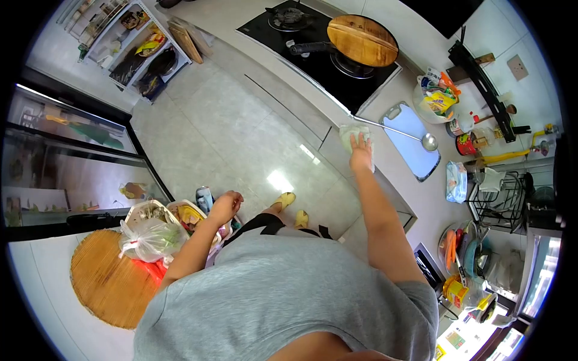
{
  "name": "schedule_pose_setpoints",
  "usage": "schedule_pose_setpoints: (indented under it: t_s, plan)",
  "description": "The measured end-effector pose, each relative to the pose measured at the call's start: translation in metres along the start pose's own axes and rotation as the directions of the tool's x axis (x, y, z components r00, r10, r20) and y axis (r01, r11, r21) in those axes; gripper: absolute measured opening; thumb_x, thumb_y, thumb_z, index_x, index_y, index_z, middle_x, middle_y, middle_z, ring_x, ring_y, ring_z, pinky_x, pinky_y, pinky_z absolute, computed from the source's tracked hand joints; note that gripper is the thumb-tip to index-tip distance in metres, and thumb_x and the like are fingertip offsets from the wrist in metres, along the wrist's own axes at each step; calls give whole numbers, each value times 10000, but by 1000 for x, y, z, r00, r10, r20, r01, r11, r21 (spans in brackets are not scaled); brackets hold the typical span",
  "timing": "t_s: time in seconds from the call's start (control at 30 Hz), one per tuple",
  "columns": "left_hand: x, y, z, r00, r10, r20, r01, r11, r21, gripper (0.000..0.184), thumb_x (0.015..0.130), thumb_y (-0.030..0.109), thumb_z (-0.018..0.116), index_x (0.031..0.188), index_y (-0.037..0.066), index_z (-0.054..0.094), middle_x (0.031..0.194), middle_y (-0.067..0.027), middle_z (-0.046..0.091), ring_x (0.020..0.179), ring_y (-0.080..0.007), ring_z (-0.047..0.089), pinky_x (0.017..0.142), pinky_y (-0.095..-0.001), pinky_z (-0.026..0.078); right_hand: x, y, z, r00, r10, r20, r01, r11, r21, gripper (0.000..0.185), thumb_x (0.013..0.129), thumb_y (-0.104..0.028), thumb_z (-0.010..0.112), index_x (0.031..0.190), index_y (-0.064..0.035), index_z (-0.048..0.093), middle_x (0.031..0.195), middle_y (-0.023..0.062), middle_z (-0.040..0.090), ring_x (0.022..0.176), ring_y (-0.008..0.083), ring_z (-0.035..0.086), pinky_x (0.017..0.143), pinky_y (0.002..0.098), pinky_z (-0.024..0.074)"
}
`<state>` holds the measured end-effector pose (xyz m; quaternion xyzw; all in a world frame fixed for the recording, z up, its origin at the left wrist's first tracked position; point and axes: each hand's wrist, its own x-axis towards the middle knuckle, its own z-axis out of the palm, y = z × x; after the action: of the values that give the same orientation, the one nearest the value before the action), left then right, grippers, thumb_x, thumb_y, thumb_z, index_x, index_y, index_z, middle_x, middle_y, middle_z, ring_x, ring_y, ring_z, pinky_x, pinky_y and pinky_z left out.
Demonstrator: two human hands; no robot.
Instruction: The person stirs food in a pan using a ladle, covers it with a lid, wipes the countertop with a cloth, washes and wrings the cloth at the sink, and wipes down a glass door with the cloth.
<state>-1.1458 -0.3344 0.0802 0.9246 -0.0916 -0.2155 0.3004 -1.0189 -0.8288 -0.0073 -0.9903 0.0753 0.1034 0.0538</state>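
My right hand (360,153) lies with its fingers spread over a pale green cloth (348,132) at the counter's front edge. Just past the fingertips, a long-handled metal ladle (428,142) rests across a light blue cutting board (410,138). Its handle end reaches toward the stove. My left hand (225,207) hangs at my side, fingers loosely curled, and I see nothing in it. Below and beside that hand are a can (205,198) and baskets (146,208) of produce.
A black gas stove (265,30) carries a pan with a wooden lid (363,40). Along the wall stand a tub of packets (435,99), a wipes pack (456,182) and a dish rack (503,198). A round wooden board (102,277) and a tied plastic bag (153,239) are at left.
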Motion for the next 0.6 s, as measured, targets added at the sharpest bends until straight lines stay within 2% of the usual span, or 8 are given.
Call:
schedule_pose_setpoints:
  t_s: [0.1,0.23,0.33,0.4,0.43,0.5,0.53,0.6]
  plan:
    - [-15,-4,5,999,-24,-37,24,1000,-17,129,901,92,626,999,44,694,956,-174,670,820,-316,683,738,-406,552,-27,22,-5,999,35,28,-37,996,76,921,829,-64,697,1608,-280,257,1691,72,161,1535,396,180,1244,475,235]
    - [-31,-5,9,994,-82,-70,82,997,-5,139,896,98,627,1000,49,704,959,-178,673,832,-328,682,751,-415,551,-44,55,3,1000,0,25,-1,1000,30,933,832,-118,727,1611,-287,243,1690,70,164,1530,401,190,1240,479,251]
    - [-41,-10,11,995,-78,-65,81,995,49,154,891,108,622,1004,52,712,947,-178,676,838,-343,681,757,-421,551,-37,52,13,1000,-10,21,11,999,-51,926,838,-98,703,1614,-288,235,1690,75,167,1524,411,204,1228,486,272]
    - [-43,-14,9,994,-98,-52,99,995,12,158,892,109,613,1002,49,711,946,-184,678,838,-350,681,761,-424,551,-29,33,22,989,144,-42,-147,986,-84,914,841,-67,670,1617,-275,233,1691,85,165,1521,431,200,1221,488,276]
    - [-42,-16,10,993,-91,-81,93,995,21,167,892,103,613,1018,44,705,948,-195,678,832,-349,681,756,-422,549,-24,26,24,991,132,-39,-135,987,-91,914,841,-67,670,1617,-275,233,1691,85,165,1521,431,200,1221,488,276]
    - [-38,-18,13,989,-104,-106,102,994,-26,173,891,99,614,1031,43,700,946,-199,678,827,-346,681,754,-419,547,-12,6,20,980,198,-23,-200,978,-63,873,846,-13,598,1619,-206,240,1680,153,176,1515,462,198,1195,537,290]
    - [-34,-20,14,986,-109,-125,102,993,-62,181,891,96,614,1043,41,695,944,-202,678,822,-344,680,751,-416,546,-4,-2,16,982,187,-24,-188,979,-73,873,846,-13,598,1619,-206,240,1680,153,176,1515,462,198,1195,537,290]
    - [-24,-17,9,982,-143,-123,129,985,-118,192,891,93,616,1061,34,685,940,-206,677,811,-340,679,744,-415,542,16,-15,16,979,204,8,-203,977,-71,869,861,-31,603,1624,-191,218,1670,161,217,1490,444,286,1181,570,289]
